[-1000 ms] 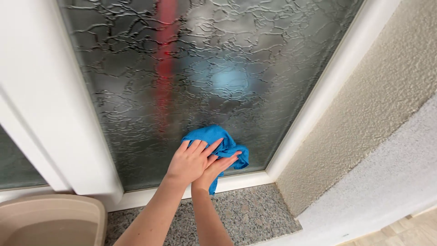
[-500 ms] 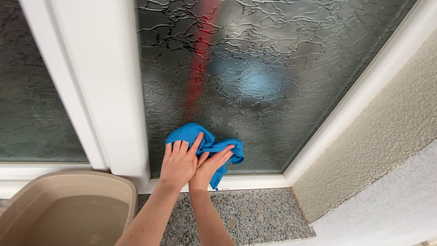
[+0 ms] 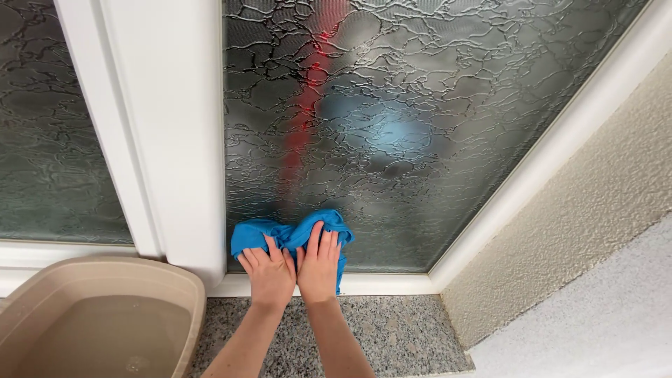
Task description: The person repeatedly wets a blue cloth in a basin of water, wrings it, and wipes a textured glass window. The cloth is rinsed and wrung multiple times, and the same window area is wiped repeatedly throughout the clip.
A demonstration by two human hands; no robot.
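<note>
Basin: at far left we see a beige tub (image 3: pixel 98 315) of cloudy water on the speckled stone sill (image 3: pixel 392 336).
Frame: a white post (image 3: pixel 175 133) stands just left of our work.
Hands: our left hand (image 3: pixel 268 274) and right hand (image 3: pixel 319 267) lie flat, side by side, pressing the cloth.
Cloth: the blue rag (image 3: pixel 287 234) has slid left along the patterned glass (image 3: pixel 420 119) into the bottom-left corner; that lower strip looks nearly covered.
</note>
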